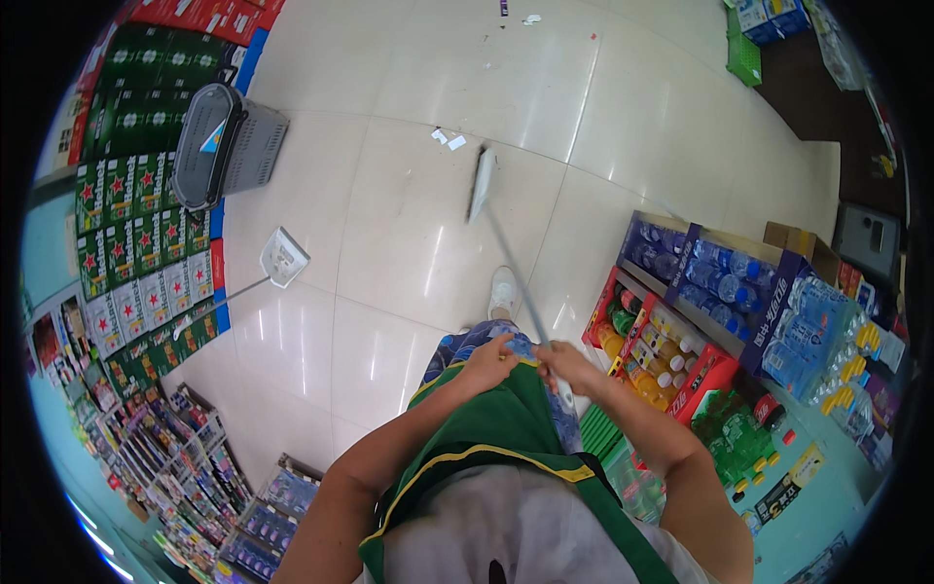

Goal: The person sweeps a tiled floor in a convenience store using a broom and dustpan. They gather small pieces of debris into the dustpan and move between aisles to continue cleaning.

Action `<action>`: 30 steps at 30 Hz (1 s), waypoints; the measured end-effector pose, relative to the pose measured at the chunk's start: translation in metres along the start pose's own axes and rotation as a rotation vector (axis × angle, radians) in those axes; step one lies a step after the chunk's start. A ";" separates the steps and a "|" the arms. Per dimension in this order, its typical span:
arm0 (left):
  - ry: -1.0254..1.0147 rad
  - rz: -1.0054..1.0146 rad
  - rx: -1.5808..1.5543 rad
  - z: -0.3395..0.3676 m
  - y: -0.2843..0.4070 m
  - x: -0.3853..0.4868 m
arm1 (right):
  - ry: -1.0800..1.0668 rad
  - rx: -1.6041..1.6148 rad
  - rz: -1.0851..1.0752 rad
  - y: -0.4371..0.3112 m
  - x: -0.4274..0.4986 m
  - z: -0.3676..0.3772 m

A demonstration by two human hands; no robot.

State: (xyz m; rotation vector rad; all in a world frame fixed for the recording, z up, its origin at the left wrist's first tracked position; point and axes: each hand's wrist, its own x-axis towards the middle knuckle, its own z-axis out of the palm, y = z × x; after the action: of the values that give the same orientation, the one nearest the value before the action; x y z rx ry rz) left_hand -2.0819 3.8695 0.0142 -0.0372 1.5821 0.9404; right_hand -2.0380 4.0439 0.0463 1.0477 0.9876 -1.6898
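Observation:
My right hand (pixel 573 369) grips the upper end of a broom's grey handle (pixel 516 270), in front of my green apron (pixel 503 409). The handle runs forward to a white broom head (pixel 483 182) with dark bristles, set down on the tiles. Small white paper scraps (pixel 447 139) lie just beyond the head. With its fingers loosely curled and no object seen in it, my left hand (pixel 490 363) hovers close to the apron, left of the handle. A white long-handled dustpan (pixel 284 257) rests at the left, holding some litter, its handle leaning toward stacked beer cartons.
A grey shopping basket (pixel 255 146) stands beside the beer cartons (pixel 142 241) at left. Drink bottles (pixel 660 347) in display crates flank my right side. More litter (pixel 531 20) is scattered far ahead. Shelf racks (pixel 175 445) line the lower left.

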 end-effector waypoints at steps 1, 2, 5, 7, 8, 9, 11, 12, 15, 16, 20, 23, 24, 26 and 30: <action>-0.009 -0.032 -0.047 0.000 0.001 -0.005 | -0.019 -0.003 0.041 0.010 0.002 0.007; 0.004 -0.056 -0.066 0.000 -0.003 -0.009 | -0.061 0.044 0.015 0.017 0.008 0.015; 0.051 -0.139 -0.132 -0.003 -0.021 -0.017 | -0.130 -0.040 0.073 0.022 0.054 0.038; 0.082 -0.205 -0.180 -0.007 -0.044 -0.016 | -0.165 -0.162 0.098 0.031 0.108 0.048; 0.121 -0.163 -0.139 -0.008 -0.054 -0.016 | -0.208 -0.111 0.193 0.037 0.141 0.047; 0.175 -0.157 -0.144 -0.010 -0.060 -0.015 | -0.249 -0.062 0.285 0.036 0.165 0.046; 0.273 -0.151 -0.160 -0.014 -0.070 -0.019 | -0.117 -0.103 0.204 0.013 0.172 0.038; 0.283 -0.134 -0.181 -0.017 -0.069 -0.019 | -0.169 -0.417 -0.113 0.003 0.177 0.012; 0.297 -0.106 -0.251 -0.022 -0.060 -0.020 | -0.051 -0.293 -0.028 -0.073 0.140 -0.046; 0.298 -0.114 -0.271 -0.022 -0.059 -0.021 | 0.059 -0.303 -0.056 -0.102 0.115 -0.054; 0.283 -0.088 -0.326 -0.020 -0.060 -0.023 | 0.290 -0.268 -0.143 -0.177 0.077 -0.089; 0.292 -0.083 -0.279 -0.023 -0.057 -0.026 | 0.420 -0.217 -0.247 -0.200 0.064 -0.089; 0.304 -0.086 -0.278 -0.024 -0.058 -0.027 | 0.420 -0.225 -0.259 -0.200 0.062 -0.088; 0.322 -0.090 -0.269 -0.026 -0.062 -0.028 | 0.424 -0.233 -0.284 -0.195 0.054 -0.086; 0.319 -0.103 -0.268 -0.026 -0.067 -0.031 | 0.328 -0.349 -0.215 -0.148 0.021 -0.077</action>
State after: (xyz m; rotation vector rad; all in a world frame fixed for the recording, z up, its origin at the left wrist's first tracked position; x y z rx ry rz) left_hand -2.0602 3.7950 0.0025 -0.4726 1.7133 1.0985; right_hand -2.1660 4.1517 0.0268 1.0272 1.5933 -1.4616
